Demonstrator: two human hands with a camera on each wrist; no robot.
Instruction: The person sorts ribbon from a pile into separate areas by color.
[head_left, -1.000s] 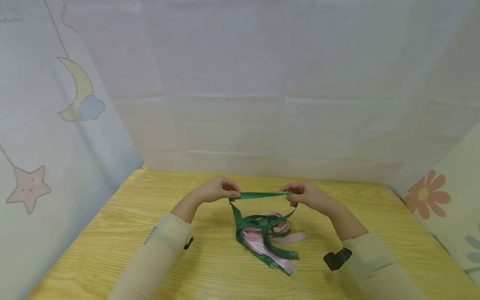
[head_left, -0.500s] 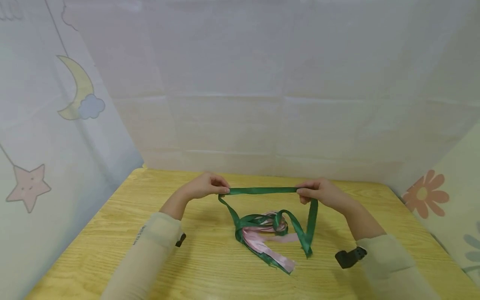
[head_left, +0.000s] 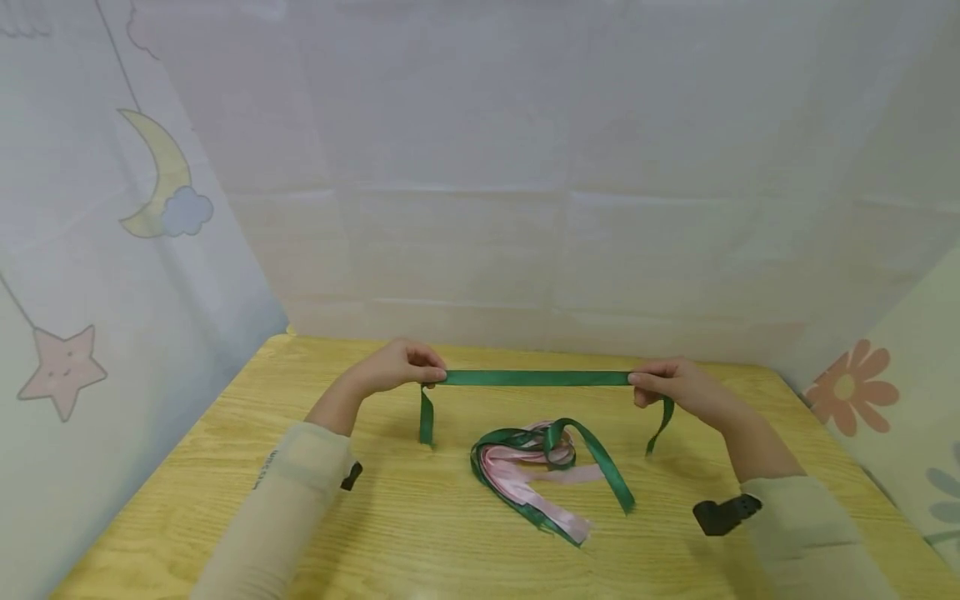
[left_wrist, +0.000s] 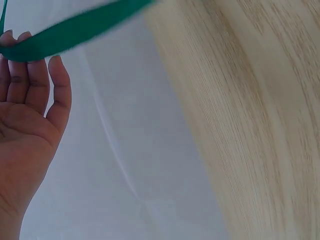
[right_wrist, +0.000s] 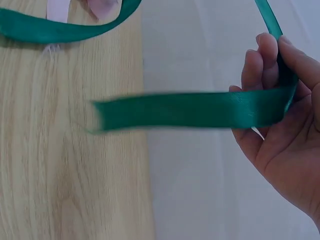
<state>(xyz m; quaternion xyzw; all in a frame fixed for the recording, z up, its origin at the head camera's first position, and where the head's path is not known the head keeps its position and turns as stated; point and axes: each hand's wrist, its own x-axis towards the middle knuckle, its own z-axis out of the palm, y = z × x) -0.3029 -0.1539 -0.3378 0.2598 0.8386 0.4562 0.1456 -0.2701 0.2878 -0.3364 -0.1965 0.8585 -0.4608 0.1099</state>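
Observation:
A green ribbon [head_left: 536,378] is stretched level between the two hands above the table, its loose ends hanging down past each hand. My left hand [head_left: 402,367] pinches it between thumb and fingers at the left; in the left wrist view the ribbon crosses the fingers [left_wrist: 37,82]. At the right, my right hand [head_left: 678,385] pinches it too, and the right wrist view shows its frayed end [right_wrist: 165,111] sticking out past the palm. Below the stretched ribbon lies a heap of pink ribbons [head_left: 517,483] and green ribbons [head_left: 596,454], apart from both hands.
The wooden table [head_left: 405,533] has a pale wall cloth [head_left: 465,250] behind it. Printed wall panels stand at left and right. A black wrist device [head_left: 726,515] sits on the right sleeve, another partly shows at the left.
Both hands have moved apart, drawing the green ribbon out longer between them. Its ends have come free of the heap and now hang loose. The pink ribbons have stayed in place.

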